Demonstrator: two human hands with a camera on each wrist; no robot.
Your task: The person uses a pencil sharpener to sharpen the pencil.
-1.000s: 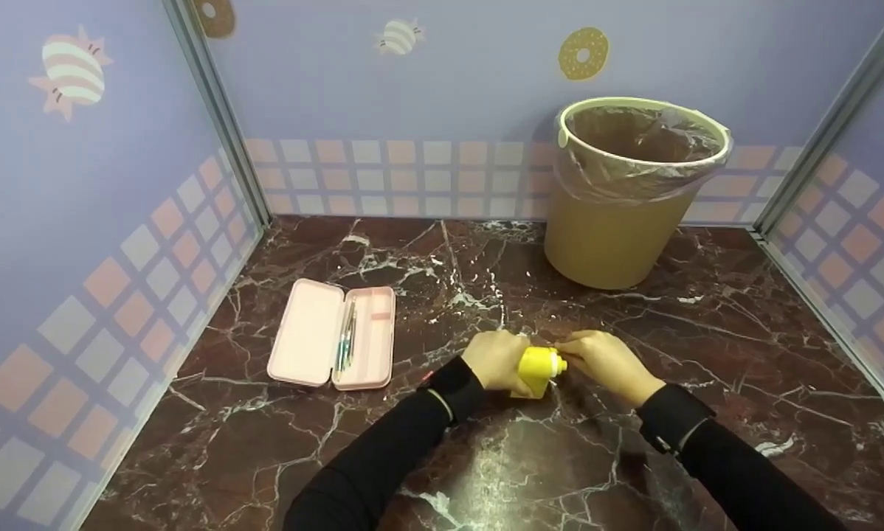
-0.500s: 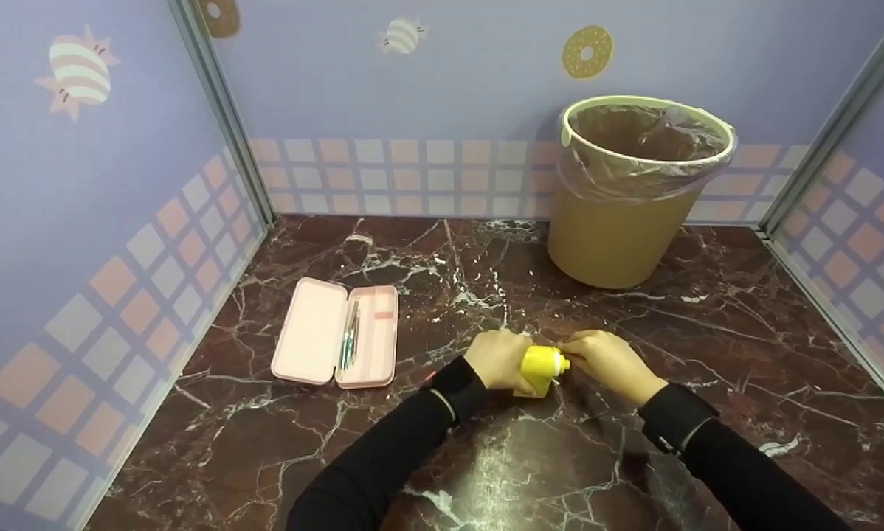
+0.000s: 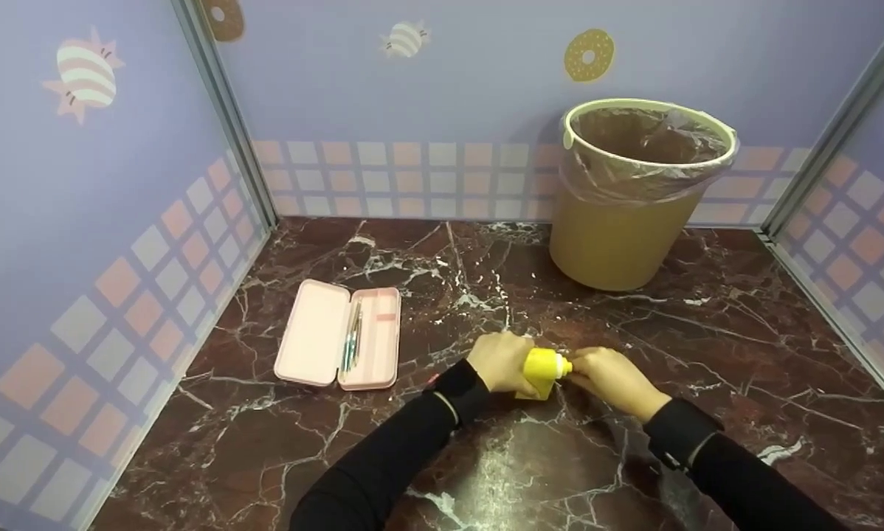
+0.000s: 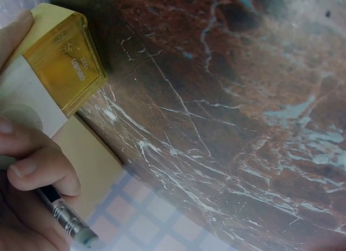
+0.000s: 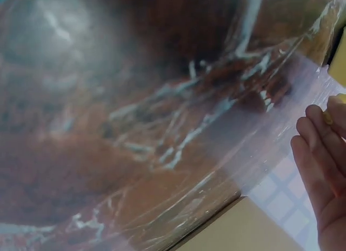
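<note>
My left hand (image 3: 502, 361) grips a yellow and white pencil sharpener (image 3: 539, 372) above the dark marbled table. Its see-through yellow drawer (image 4: 70, 64), with some shavings visible inside, faces the left wrist camera. Beneath the curled left fingers runs a dark pencil (image 4: 67, 218) with a metal ferrule and eraser end; its other end is hidden. On the sharpener's right side, my right hand (image 3: 614, 380) pinches the small yellow crank knob (image 5: 327, 117) between thumb and forefinger. The other right fingers (image 5: 311, 159) extend beside it.
Left of the hands lies an open pink pencil case (image 3: 375, 346) with several slim pencils or brushes (image 3: 351, 343). A lined trash bin (image 3: 615, 236) stands at the back right. White crumbs (image 3: 499, 284) dot the table (image 3: 250, 435); patterned panels (image 3: 412, 96) enclose it.
The right fingers have shifted slightly around the sharpener's crank side and now cover its end more. The left hand keeps its hold on the sharpener. The head view has drifted a little.
</note>
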